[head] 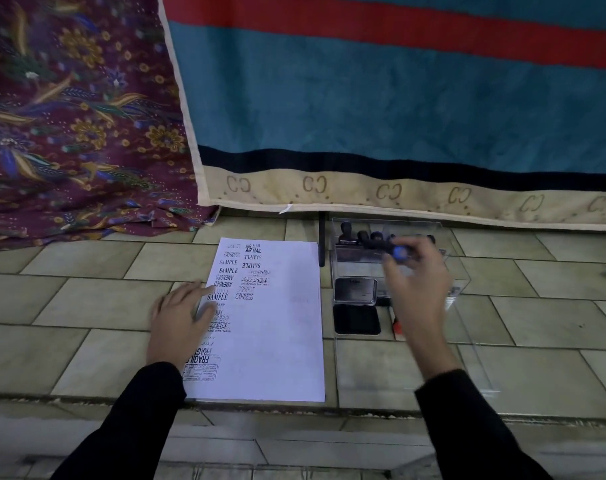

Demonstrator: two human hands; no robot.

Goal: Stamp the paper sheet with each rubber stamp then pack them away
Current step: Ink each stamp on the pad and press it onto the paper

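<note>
A white paper sheet [277, 327] lies on the tiled surface, with several black stamp marks down its left half. My left hand [178, 320] rests flat on the sheet's left edge, fingers apart. My right hand [417, 275] hovers over a clear plastic box [457, 271] and grips a rubber stamp with a blue knob [398, 251]. Several black-handled stamps [360, 237] stand in a row at the back of that box. An open ink pad [356, 318] lies between the sheet and the box, its lid [355, 291] raised behind it.
A teal, red and cream blanket [398, 116] hangs behind the box, and a maroon floral cloth [69, 116] hangs at the left. A thin black bar [321, 237] stands beside the sheet's top right corner. The surface's front edge [294, 405] runs just below the sheet.
</note>
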